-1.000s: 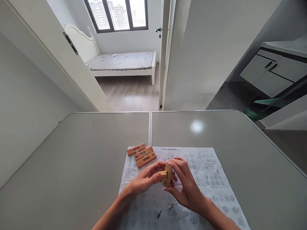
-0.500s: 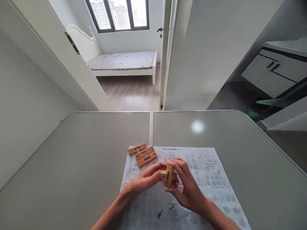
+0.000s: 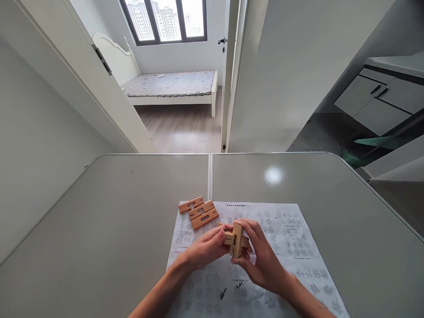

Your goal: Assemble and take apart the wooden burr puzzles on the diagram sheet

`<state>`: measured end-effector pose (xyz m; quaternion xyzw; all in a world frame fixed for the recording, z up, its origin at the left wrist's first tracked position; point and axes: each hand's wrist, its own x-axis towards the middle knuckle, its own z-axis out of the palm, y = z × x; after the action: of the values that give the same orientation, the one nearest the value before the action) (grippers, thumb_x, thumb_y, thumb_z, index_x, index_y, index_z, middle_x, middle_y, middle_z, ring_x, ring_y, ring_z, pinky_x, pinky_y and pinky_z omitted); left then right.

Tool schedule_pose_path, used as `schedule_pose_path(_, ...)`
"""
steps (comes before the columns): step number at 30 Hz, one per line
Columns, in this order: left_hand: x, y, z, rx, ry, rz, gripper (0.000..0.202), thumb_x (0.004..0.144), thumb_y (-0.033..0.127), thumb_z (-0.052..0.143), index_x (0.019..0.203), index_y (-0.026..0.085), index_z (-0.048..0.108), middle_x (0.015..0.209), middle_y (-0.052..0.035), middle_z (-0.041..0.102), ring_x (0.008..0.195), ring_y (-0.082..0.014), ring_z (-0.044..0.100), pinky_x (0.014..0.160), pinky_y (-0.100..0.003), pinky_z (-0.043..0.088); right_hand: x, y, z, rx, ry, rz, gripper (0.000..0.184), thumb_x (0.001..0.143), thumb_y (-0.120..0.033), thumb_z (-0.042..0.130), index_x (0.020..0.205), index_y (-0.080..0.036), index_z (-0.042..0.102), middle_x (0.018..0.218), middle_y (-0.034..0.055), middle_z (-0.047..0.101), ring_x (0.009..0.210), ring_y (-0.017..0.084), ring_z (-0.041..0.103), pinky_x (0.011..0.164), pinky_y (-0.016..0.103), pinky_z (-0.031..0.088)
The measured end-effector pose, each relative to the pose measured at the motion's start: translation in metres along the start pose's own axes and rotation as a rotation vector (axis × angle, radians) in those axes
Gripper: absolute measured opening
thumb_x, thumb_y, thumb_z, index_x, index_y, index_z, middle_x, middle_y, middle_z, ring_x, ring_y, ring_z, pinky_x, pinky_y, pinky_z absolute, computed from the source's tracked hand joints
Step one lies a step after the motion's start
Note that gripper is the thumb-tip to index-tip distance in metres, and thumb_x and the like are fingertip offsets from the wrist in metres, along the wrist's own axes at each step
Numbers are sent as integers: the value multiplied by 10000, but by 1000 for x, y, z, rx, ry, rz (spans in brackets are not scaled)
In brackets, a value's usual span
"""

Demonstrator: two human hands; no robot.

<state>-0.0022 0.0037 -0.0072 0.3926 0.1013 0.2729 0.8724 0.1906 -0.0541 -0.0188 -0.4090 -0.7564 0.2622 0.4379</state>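
Between my hands, above the printed sheet (image 3: 291,260), is a light wooden interlocking puzzle (image 3: 236,240) made of crossed blocks, with dark marks on some faces. My left hand (image 3: 208,248) pinches its left arm between thumb and fingers. Around the upright block, my right hand (image 3: 260,258) has fingers at the top and the thumb near the bottom; some of its fingertips are behind the puzzle. Just beyond my left hand, several reddish-brown slotted wooden pieces (image 3: 204,218) with numbers lie side by side, partly on the sheet's far left corner.
The sheet carries small diagrams and lies on a grey table (image 3: 99,229) with a seam (image 3: 210,176) down its far half. Past the far edge, a doorway opens onto a bed (image 3: 172,84). White cabinets (image 3: 374,101) stand far right.
The puzzle has turned slightly in my hands, so its upright block and the marked end face show more squarely. My left thumb has shifted up along the left arm.
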Motion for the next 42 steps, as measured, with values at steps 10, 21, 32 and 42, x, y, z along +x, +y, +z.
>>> schedule_pose_path(10, -1, 7, 2, 1, 18, -67, 604, 937, 663, 660, 1259, 151, 665, 1142, -153, 714, 1136, -314, 686, 1011, -449, 500, -1, 0, 4, -38, 38, -6, 666, 1011, -281, 618, 1597, -210, 310, 1387, 192, 517, 1294, 358, 549, 1041, 531, 562)
schedule_pose_path(21, -2, 5, 3, 38, 123, -55, 582, 924, 590, 728, 1289, 145, 640, 1148, -168, 751, 1138, -320, 719, 992, -433, 515, 12, -6, 0, -113, 142, -85, 657, 931, -223, 747, 1508, -232, 433, 1297, 148, 662, 1225, 329, 630, 990, 508, 571)
schedule_pose_path(32, 0, 5, 10, 156, 291, -21, 668, 686, 425, 973, 1211, 200, 628, 1118, -69, 666, 1020, -220, 667, 917, -350, 513, 15, -10, 2, -265, 226, -147, 621, 917, -210, 738, 1486, -226, 490, 1204, 142, 708, 1116, 331, 684, 941, 545, 578)
schedule_pose_path(42, -1, -1, 13, 395, 382, 48, 650, 630, 417, 984, 1133, 181, 647, 994, -41, 657, 946, -195, 623, 837, -293, 501, 12, -9, 3, -264, 251, -171, 571, 961, -286, 703, 1484, -217, 483, 1192, 151, 682, 1074, 317, 662, 907, 516, 572)
